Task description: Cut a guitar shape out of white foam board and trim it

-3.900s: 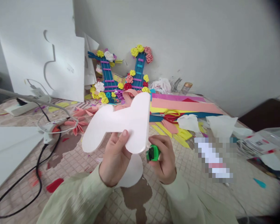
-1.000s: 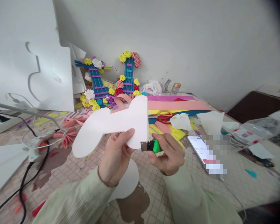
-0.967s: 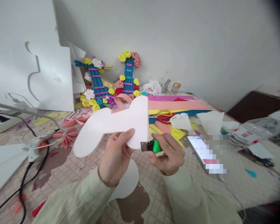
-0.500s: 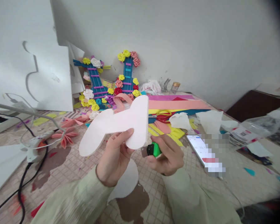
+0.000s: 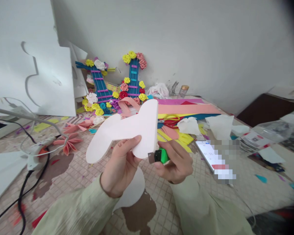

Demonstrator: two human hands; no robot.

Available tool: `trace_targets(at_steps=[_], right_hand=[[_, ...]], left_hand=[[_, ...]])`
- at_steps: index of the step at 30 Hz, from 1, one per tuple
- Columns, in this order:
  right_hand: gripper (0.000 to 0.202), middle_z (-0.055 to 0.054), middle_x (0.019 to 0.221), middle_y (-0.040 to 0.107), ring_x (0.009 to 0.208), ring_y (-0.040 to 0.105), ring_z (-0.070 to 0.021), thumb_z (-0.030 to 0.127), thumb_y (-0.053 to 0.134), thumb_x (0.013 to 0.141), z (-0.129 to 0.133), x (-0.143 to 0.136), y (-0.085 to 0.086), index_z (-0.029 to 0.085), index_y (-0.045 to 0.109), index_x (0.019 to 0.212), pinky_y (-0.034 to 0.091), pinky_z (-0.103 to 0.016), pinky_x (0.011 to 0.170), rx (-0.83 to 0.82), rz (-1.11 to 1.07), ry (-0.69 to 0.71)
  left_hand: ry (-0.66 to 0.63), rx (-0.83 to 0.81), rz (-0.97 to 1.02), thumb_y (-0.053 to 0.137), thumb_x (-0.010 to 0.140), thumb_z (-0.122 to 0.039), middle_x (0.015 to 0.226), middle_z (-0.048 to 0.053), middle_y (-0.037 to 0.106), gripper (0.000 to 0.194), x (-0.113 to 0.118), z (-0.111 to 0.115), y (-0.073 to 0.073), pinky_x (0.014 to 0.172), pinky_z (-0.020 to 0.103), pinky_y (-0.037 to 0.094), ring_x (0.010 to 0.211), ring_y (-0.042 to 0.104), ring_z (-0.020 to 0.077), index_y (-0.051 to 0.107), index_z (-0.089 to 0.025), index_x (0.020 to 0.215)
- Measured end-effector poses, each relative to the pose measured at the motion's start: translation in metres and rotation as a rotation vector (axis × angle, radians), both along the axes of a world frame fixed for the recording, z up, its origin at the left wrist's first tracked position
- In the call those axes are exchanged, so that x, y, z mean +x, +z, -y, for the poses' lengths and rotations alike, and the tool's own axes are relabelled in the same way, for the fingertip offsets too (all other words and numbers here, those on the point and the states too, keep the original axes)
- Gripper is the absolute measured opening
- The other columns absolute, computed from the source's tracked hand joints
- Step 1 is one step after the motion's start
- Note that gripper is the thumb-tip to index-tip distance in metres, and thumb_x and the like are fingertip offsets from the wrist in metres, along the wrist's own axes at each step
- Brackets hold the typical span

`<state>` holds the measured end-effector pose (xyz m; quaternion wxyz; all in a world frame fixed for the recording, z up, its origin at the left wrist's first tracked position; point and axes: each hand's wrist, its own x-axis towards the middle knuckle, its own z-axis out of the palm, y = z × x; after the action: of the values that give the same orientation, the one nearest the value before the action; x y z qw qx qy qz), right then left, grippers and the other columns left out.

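A white board piece (image 5: 129, 129) with rounded ends is raised above the table, pinched near its lower edge by my left hand (image 5: 122, 164), thumb on the front face. My right hand (image 5: 177, 163) is closed around a green and black cutter (image 5: 162, 156). The cutter's short metal blade (image 5: 151, 157) points left, at the lower right corner of the board piece; whether it touches is unclear. Beneath my left hand a second white piece (image 5: 134, 191) lies on the table, partly hidden.
Two blue paper guitars (image 5: 134, 76) with paper flowers stand by the wall. Colored paper strips (image 5: 191, 109), scissors (image 5: 171, 120) and a phone (image 5: 208, 156) lie behind and to the right. At the left are a power strip (image 5: 36, 160) with cables and large white boards (image 5: 49, 75).
The left end of the white board piece has shifted slightly right and turned a little. The blade now shows more fully beside its lower corner. Both hands keep their holds.
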<state>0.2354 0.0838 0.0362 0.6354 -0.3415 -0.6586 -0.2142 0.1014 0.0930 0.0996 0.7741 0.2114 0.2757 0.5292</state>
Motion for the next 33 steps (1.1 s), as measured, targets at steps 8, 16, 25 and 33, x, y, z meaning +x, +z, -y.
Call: trace_targets(at_steps=[8,16,25,33], right_hand=[[0.034,-0.005,0.066,0.059,0.055,0.05,-0.0136,0.03,0.057,0.071,-0.0001,0.0005,0.0008,0.012,0.06,0.1,0.041,-0.027,0.048,0.012,0.008,-0.008],[0.034,-0.005,0.066,0.06,0.056,0.051,-0.0144,0.028,0.058,0.071,-0.0015,0.0031,0.0033,0.013,0.059,0.101,0.041,-0.027,0.048,0.061,0.034,-0.044],[0.034,-0.005,0.063,0.059,0.053,0.049,-0.014,0.028,0.059,0.07,-0.0009,0.0012,0.0039,0.011,0.06,0.1,0.04,-0.027,0.046,0.059,0.022,-0.032],[0.032,-0.004,0.065,0.059,0.054,0.051,-0.0139,0.03,0.057,0.071,-0.0023,0.0032,0.0026,0.014,0.061,0.099,0.042,-0.027,0.046,0.05,-0.002,-0.051]], left_hand=[[0.002,0.02,0.028,0.055,0.074,-0.002,0.067,0.0,0.068,0.016,0.0026,-0.0008,0.0006,0.047,0.011,0.051,0.051,0.06,0.0067,0.065,-0.013,0.079],[-0.004,0.032,-0.001,0.057,0.072,-0.003,0.068,-0.002,0.067,0.015,-0.0004,-0.0021,-0.0002,0.039,0.01,0.047,0.047,0.057,0.0056,0.065,-0.013,0.08],[-0.027,0.055,-0.013,0.062,0.069,-0.006,0.057,0.0,0.063,0.005,0.0002,-0.0033,-0.0001,0.045,0.01,0.048,0.046,0.055,0.0052,0.064,-0.009,0.066],[-0.019,0.091,-0.007,0.065,0.066,-0.005,0.057,-0.002,0.063,0.006,-0.0021,-0.0039,0.0018,0.044,0.008,0.045,0.047,0.054,0.004,0.065,-0.011,0.063]])
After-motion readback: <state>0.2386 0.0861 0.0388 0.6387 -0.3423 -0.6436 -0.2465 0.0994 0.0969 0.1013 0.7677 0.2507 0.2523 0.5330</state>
